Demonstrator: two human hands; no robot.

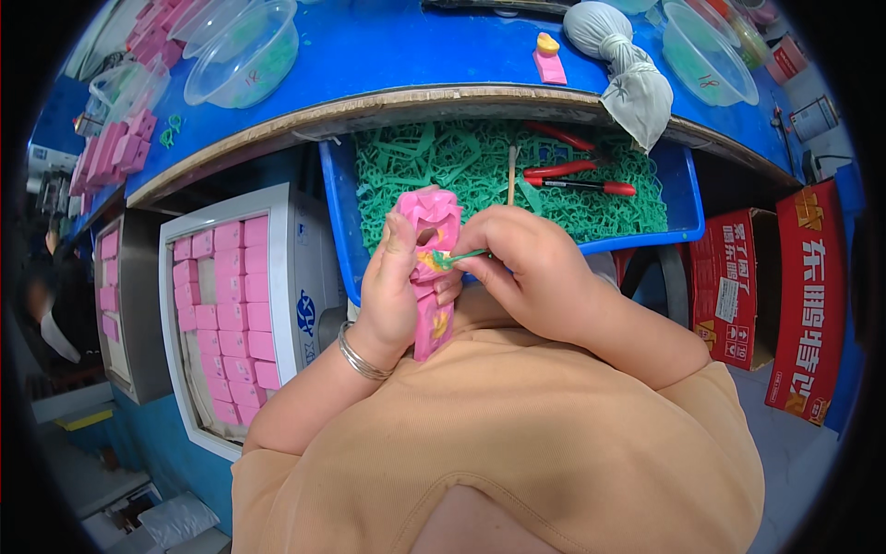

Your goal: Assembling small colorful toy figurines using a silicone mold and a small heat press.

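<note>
My left hand (389, 288) is closed around a pink rubber-like mould (430, 207), holding it upright in front of my chest. The mould is spread open at its top, and yellow patches show inside and lower down. My right hand (531, 263) pinches a thin green piece (447, 261) between thumb and forefinger. That piece lies against the yellow part of the mould; whether it is loose from it I cannot tell. Just beyond both hands is a blue tray (686, 189) full of tangled green scraps (415, 157). The fingers behind the mould are partly hidden.
On the scraps lie red-handled pliers (561, 170), a red-and-black marker (591, 186) and a thin stick (512, 175). A white cloth pouch (637, 88) hangs over the blue table's edge. Pink blocks (235, 319) fill a case at left; red cartons (801, 305) stand at right.
</note>
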